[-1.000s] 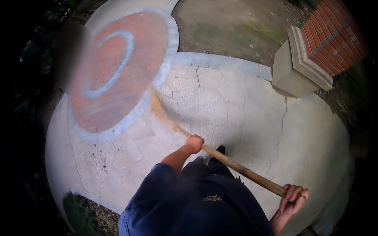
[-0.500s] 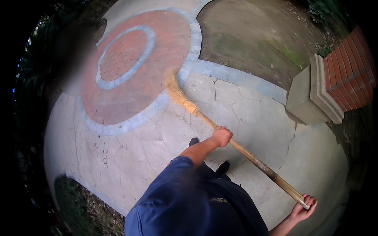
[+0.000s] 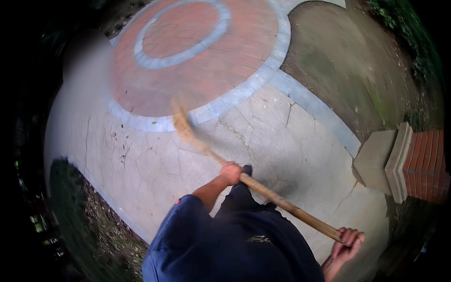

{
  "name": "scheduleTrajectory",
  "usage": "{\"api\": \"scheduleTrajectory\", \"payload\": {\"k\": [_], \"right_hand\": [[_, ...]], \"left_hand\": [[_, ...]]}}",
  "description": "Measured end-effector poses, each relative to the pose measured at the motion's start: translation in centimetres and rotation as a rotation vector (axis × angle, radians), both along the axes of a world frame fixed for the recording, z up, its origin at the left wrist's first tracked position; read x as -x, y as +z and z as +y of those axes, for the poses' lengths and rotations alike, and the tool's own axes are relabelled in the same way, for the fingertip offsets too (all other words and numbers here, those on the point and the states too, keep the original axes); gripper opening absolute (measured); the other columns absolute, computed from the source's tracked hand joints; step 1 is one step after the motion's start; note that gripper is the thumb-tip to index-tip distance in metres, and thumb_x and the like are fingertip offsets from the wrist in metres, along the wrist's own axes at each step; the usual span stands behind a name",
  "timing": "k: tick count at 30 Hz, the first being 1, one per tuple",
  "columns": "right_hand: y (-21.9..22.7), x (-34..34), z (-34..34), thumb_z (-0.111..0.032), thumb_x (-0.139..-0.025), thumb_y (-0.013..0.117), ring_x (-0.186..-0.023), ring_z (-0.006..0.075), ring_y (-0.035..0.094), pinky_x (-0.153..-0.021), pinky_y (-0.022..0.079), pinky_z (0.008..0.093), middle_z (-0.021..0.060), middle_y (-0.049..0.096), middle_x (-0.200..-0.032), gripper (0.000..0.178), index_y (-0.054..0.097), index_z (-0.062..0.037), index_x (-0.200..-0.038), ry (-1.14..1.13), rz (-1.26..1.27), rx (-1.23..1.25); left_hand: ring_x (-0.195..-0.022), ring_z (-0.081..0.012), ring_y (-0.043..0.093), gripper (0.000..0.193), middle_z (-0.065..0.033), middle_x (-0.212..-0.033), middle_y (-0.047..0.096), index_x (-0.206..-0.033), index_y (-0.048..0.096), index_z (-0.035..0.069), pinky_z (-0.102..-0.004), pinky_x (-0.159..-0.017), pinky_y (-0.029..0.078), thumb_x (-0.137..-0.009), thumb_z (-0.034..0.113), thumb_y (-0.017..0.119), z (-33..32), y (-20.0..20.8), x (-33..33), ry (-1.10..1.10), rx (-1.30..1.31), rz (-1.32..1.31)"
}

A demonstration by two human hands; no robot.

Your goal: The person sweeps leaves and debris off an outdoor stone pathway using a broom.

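A long straw broom (image 3: pixel 286 205) with a wooden handle slants across the view, from the lower right up to the middle left. My left hand (image 3: pixel 231 173) is wrapped round the handle just behind the straw head. At the lower right my right hand (image 3: pixel 348 243) grips the handle's end. The broom's bristles (image 3: pixel 184 127), smeared by motion, are over the border between the pale band and the red paving. Whether they touch the ground I cannot tell.
A red circular paved area (image 3: pixel 244 42) has pale ring bands. Cracked grey paving (image 3: pixel 155 164) holds scattered dry leaves (image 3: pixel 123 157) on the left. A brick pillar (image 3: pixel 425 162) on a stone base stands right. Bare soil (image 3: pixel 343 61) lies far right, a planted bed (image 3: pixel 89 225) at lower left.
The broom head has swung to the left and nearer, with both hands still on the handle. My hands have shifted left, and the view of the ground has moved.
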State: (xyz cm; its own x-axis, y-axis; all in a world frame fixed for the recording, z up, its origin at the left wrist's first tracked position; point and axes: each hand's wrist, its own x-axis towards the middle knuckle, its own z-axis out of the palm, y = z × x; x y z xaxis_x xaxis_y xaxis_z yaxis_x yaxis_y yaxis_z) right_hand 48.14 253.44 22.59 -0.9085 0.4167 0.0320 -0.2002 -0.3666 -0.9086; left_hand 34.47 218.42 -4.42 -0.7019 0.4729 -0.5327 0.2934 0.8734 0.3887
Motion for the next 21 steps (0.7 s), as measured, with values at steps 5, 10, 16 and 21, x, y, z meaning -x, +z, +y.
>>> {"api": "scheduleTrajectory", "payload": {"k": [5, 10, 16, 21], "right_hand": [[-6.4, 4.7, -2.4, -0.022, -0.085, 0.050, -0.055, 0.0138, 0.038, -0.070, 0.042, 0.0383, -0.0001, 0.035, -0.057, 0.022, 0.035, -0.0127, -0.073, 0.061, -0.131, 0.198], [-8.3, 6.5, 2.6, -0.023, -0.086, 0.047, -0.054, 0.0133, 0.035, -0.069, 0.041, 0.0375, -0.0010, 0.034, -0.057, 0.019, 0.036, -0.0130, -0.074, 0.064, -0.101, 0.299], [-3.7, 9.7, 7.3, -0.021, -0.088, 0.043, -0.053, 0.0113, 0.034, -0.069, 0.041, 0.0343, -0.0009, 0.033, -0.058, 0.016, 0.037, -0.0122, -0.076, 0.075, 0.071, 0.189], [-0.5, 12.2, 8.5, -0.023, -0.088, 0.045, -0.053, 0.0111, 0.037, -0.069, 0.040, 0.0331, -0.0007, 0.035, -0.058, 0.023, 0.032, -0.0132, -0.072, 0.162, 0.272, 0.004]], "left_hand": [[-0.095, -0.0247, 0.054, 0.018, -0.0074, -0.091, 0.061, -0.086, 0.063, 0.014, -0.0392, -0.082, 0.040, -0.075, 0.018, 0.049, -7.7, 0.2, -2.2, 0.030, 0.225, -0.124], [-0.096, -0.0258, 0.054, 0.018, -0.0086, -0.090, 0.061, -0.083, 0.061, 0.012, -0.0400, -0.082, 0.040, -0.071, 0.019, 0.050, -5.1, 0.9, -1.5, 0.132, 0.214, -0.093], [-0.095, -0.0221, 0.052, 0.017, -0.0060, -0.088, 0.060, -0.083, 0.061, 0.013, -0.0365, -0.083, 0.037, -0.070, 0.017, 0.052, 1.7, 2.6, 4.6, 0.169, 0.075, 0.127], [-0.092, -0.0211, 0.052, 0.015, -0.0045, -0.083, 0.059, -0.081, 0.061, 0.013, -0.0351, -0.081, 0.038, -0.069, 0.013, 0.052, 5.6, 2.5, 9.3, 0.231, -0.091, 0.268]]}}
